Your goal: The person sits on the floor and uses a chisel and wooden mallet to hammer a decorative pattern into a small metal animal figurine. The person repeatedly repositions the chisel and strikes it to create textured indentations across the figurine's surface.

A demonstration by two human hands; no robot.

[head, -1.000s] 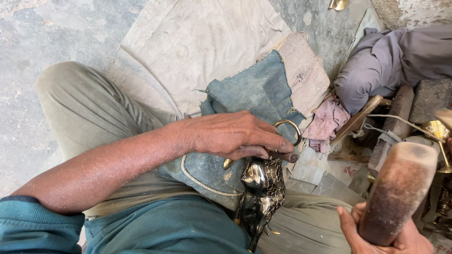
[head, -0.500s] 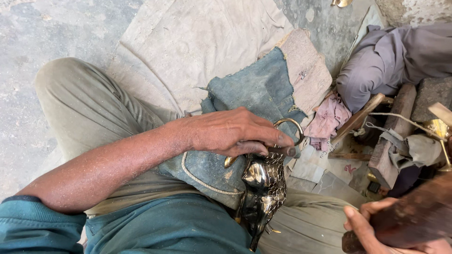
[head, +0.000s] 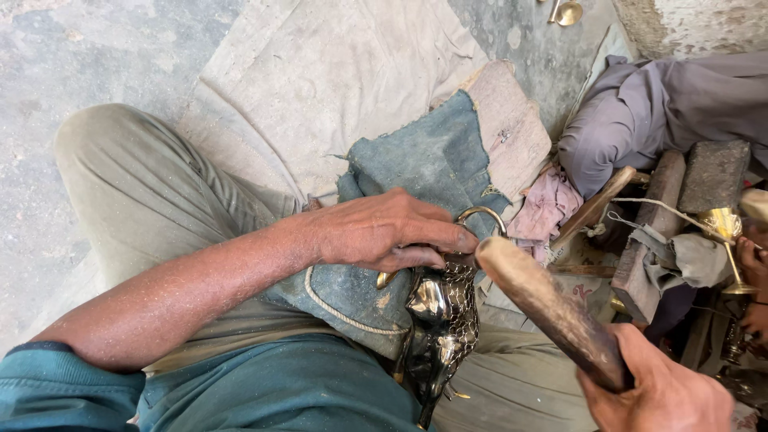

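Note:
My left hand (head: pixel 388 232) presses down on a shiny dark metal figure (head: pixel 440 328) with a scaled pattern and a curved brass handle (head: pixel 482 214), resting on a folded denim cloth (head: pixel 416 168) over my lap. My right hand (head: pixel 660 392) grips a wooden mallet (head: pixel 548 308). The mallet's pale rounded head is down beside my left fingertips, touching or almost touching the top of the figure. The figure's upper part is hidden under my left hand.
A pale sheet (head: pixel 320 80) covers the concrete floor. At right sits another person in grey clothes (head: pixel 664 112), with a brass goblet (head: pixel 724 232), wooden blocks (head: pixel 712 172) and pink rags (head: pixel 544 208). More brass pieces (head: pixel 564 11) lie at the top edge.
My right hand has swung the mallet from raised at lower right down and left onto the figure. My left hand has stayed on the figure.

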